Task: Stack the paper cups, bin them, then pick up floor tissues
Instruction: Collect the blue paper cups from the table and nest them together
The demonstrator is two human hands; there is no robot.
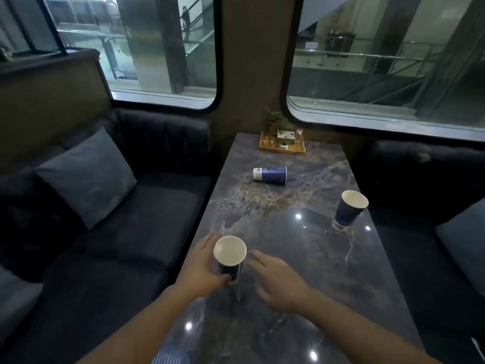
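At the near left edge of the table (301,258), your left hand (202,269) is wrapped around the near cup (230,257), fingers curled behind its wall and thumb pressing low on the front; it has a hold on it. Your right hand (282,281) sits just right of that cup, fingers spread and loosely open, gripping nothing; its fingertips come close to the cup's side, though motion blur hides whether they touch. The near cup stands upright, mouth up, its white inside looking empty. Across the table near the right edge, well apart, a second cup (350,210) also stands on its base with its open mouth up and nothing visible inside; the wide lens makes it seem to lean right. Farther back, toward the middle, a third cup (270,174) lies on its side, long axis running left to right across the table, base to the left and mouth to the right. At the far end by the wall, a wooden tray (282,149) holds a small plant (279,123) and a few small glass items too blurred to tell apart. Dark sofas flank the table, with a grey cushion (86,177) on the left one.
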